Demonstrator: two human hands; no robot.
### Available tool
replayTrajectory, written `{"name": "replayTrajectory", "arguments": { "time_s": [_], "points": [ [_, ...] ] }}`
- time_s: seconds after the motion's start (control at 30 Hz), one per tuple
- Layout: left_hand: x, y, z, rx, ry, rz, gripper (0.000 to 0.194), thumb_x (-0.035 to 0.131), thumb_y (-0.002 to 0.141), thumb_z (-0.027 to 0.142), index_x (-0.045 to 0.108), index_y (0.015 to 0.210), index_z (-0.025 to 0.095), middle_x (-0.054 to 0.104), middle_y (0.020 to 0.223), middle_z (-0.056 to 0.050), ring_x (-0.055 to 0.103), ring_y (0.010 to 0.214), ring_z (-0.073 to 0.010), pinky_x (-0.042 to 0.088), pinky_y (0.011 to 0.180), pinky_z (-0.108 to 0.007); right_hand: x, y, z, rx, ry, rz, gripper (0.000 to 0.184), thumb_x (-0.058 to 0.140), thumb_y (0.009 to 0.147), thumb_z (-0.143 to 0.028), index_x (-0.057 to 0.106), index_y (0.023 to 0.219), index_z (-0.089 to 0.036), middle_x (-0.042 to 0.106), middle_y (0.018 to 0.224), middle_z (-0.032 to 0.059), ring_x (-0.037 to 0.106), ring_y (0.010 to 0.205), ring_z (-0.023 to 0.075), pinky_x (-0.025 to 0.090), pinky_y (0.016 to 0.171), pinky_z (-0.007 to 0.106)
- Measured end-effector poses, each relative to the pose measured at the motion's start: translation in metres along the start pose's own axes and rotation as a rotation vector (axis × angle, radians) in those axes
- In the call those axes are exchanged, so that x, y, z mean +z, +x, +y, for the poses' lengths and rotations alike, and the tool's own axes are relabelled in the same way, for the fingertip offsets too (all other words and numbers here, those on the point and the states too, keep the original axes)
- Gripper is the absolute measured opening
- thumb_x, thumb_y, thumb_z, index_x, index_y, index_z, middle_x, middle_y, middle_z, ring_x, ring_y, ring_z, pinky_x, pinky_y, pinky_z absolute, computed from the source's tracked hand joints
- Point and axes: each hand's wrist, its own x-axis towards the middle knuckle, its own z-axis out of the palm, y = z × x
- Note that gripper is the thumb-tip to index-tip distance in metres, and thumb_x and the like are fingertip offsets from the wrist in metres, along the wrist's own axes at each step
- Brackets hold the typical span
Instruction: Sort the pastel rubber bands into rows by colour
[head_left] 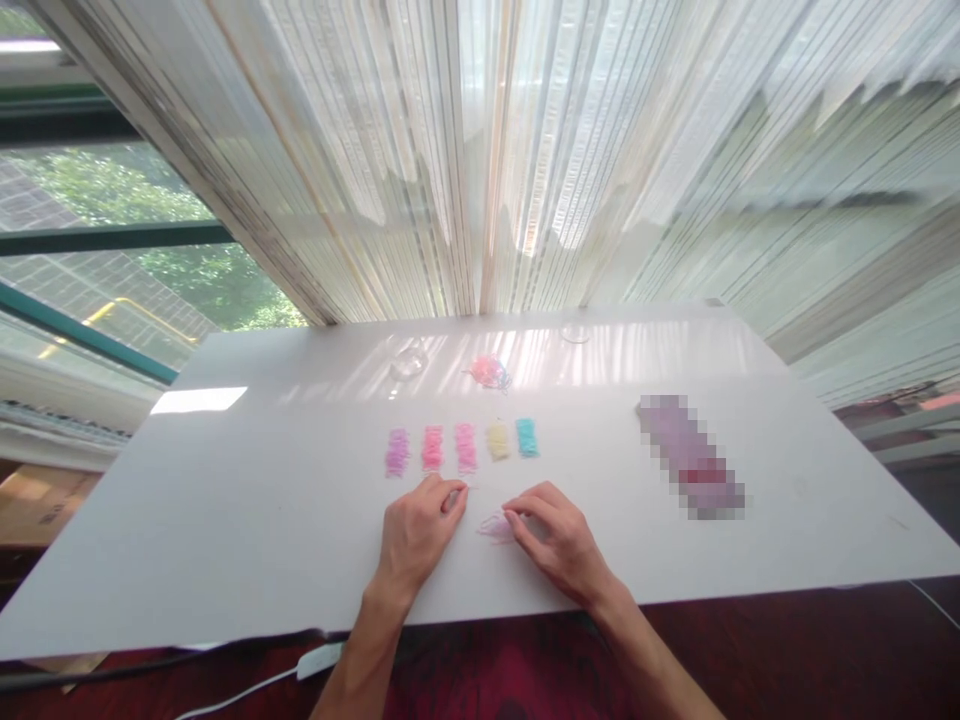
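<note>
Curling the left hand (418, 530) and right hand (559, 540) inward by the near edge of the bench (262, 520), with thumbs close to forefingers and wide room leftward. Touching and partly covering one loose lilac pile (493, 526) with the right; cannot tell what either pinch grips, nor make out one pixelated thing (690, 460) rightward. Farther out, can count five coloured bundles (466, 447) in one row, then one mixed tangle (490, 372) and two faint clear rounds (409, 363) towards the far edge.

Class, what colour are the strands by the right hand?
Pale purple strands, best in head view.
</note>
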Motion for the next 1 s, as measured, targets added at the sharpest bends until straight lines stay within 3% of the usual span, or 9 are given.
{"name": "replayTrajectory", "arguments": {
  "time_s": [0.33, 0.6, 0.67, 0.83, 1.0],
  "points": [
    [0.001, 0.021, -0.009, 0.02, 0.023, 0.062, 0.022, 0.055, 0.1, 0.027, 0.074, 0.092, 0.021, 0.066, 0.072, 0.001, 0.059, 0.062, -0.0133, 0.039, 0.058, -0.023, 0.0, 0.001, -0.001, 0.018, 0.018, -0.002, 0.013, 0.059, 0.098, -0.019, 0.072, 0.097, -0.022, 0.069, 0.086, 0.0051, 0.066, 0.081, 0.0195, 0.057, 0.073, 0.033],
    [-0.01, 0.006, -0.012, -0.019, -0.105, 0.125, 0.023, 0.053, 0.101, 0.029, 0.074, 0.101, 0.02, 0.064, 0.073, 0.001, 0.059, 0.063, -0.0132, 0.045, 0.064, -0.023, 0.0, 0.001, -0.001, 0.022, 0.026, 0.015, 0.012, 0.06, 0.098, -0.018, 0.07, 0.096, -0.022, 0.069, 0.085, 0.0044, 0.066, 0.081, 0.0194, 0.056, 0.073, 0.033],
    [-0.014, -0.001, -0.01, 0.002, -0.156, 0.081, 0.021, 0.055, 0.1, 0.03, 0.073, 0.104, 0.02, 0.063, 0.074, 0.002, 0.059, 0.062, -0.0125, 0.046, 0.063, -0.023, 0.0, 0.001, -0.001, 0.011, 0.024, 0.035, 0.012, 0.059, 0.098, -0.017, 0.07, 0.099, -0.022, 0.068, 0.084, 0.0039, 0.065, 0.079, 0.0189, 0.056, 0.072, 0.032],
    [-0.014, -0.015, 0.004, 0.149, -0.231, -0.186, 0.018, 0.067, 0.094, 0.029, 0.072, 0.11, 0.024, 0.07, 0.091, -0.001, 0.068, 0.075, -0.0149, 0.053, 0.069, -0.024, 0.0, 0.002, -0.001, -0.002, -0.002, 0.067, 0.017, 0.055, 0.098, -0.014, 0.067, 0.106, -0.023, 0.066, 0.084, 0.0038, 0.063, 0.078, 0.0189, 0.057, 0.072, 0.033],
    [-0.006, -0.016, 0.01, 0.178, -0.165, -0.214, 0.017, 0.068, 0.092, 0.026, 0.074, 0.108, 0.024, 0.071, 0.094, -0.003, 0.068, 0.076, -0.0172, 0.054, 0.072, -0.028, -0.009, -0.006, -0.003, 0.038, -0.1, -0.017, 0.016, 0.058, 0.097, -0.016, 0.067, 0.109, -0.023, 0.066, 0.093, 0.0065, 0.065, 0.088, 0.0222, 0.058, 0.077, 0.037]
  ]
}}
